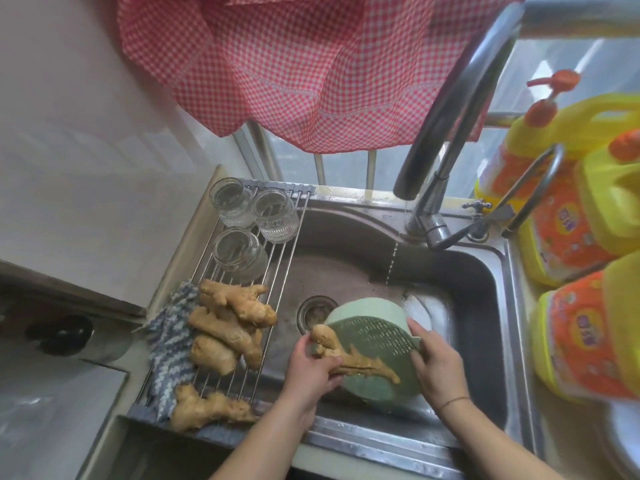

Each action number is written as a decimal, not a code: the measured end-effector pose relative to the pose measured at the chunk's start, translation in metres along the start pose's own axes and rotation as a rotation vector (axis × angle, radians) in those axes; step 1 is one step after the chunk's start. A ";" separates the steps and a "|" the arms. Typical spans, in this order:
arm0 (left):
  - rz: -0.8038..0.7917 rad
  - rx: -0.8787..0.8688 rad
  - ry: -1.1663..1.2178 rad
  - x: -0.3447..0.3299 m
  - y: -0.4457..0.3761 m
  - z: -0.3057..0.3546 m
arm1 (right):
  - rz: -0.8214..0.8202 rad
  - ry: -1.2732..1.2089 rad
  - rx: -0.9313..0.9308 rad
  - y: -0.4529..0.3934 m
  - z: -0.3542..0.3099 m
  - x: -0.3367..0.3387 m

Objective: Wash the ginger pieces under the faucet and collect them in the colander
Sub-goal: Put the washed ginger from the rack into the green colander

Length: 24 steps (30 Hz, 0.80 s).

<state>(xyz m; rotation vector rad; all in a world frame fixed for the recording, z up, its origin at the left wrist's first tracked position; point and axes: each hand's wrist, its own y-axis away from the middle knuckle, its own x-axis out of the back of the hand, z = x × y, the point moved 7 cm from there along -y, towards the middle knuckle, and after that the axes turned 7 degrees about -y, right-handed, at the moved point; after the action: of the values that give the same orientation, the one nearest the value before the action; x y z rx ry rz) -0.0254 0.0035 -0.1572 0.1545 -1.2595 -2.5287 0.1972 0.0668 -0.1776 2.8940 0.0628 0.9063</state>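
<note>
Left grip [313, 367] curled round a ginger piece [353, 358] at the colander [377, 341] mouth. Right grip [438, 365] clasping the tilted colander's rim, inside the sink [478, 299].

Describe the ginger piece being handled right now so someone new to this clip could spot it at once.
Start at the steel sink; inside it a pale green colander is tipped on its side. The ginger piece lies across the colander's opening, in the grip of the left hand. Unlike the other ginger pieces resting on the wire rack, it is long, branched and held.
</note>
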 end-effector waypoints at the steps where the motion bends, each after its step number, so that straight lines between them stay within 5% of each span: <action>1: 0.000 0.013 0.006 -0.002 -0.001 -0.002 | 0.036 0.008 0.033 0.002 -0.002 0.005; 9: -0.034 0.051 0.013 -0.013 0.002 -0.007 | 0.260 0.081 0.230 0.012 -0.007 0.038; 20: -0.051 0.072 0.075 -0.018 0.000 -0.008 | 0.506 -0.198 -0.100 0.015 -0.007 0.052; 24: -0.041 0.092 0.068 -0.016 -0.004 -0.010 | 0.532 -0.164 -0.020 0.021 -0.015 0.058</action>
<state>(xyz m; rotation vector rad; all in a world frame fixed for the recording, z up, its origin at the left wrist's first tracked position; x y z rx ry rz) -0.0083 0.0031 -0.1674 0.2873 -1.3598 -2.4777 0.2365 0.0517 -0.1302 2.9976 -0.7535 0.7111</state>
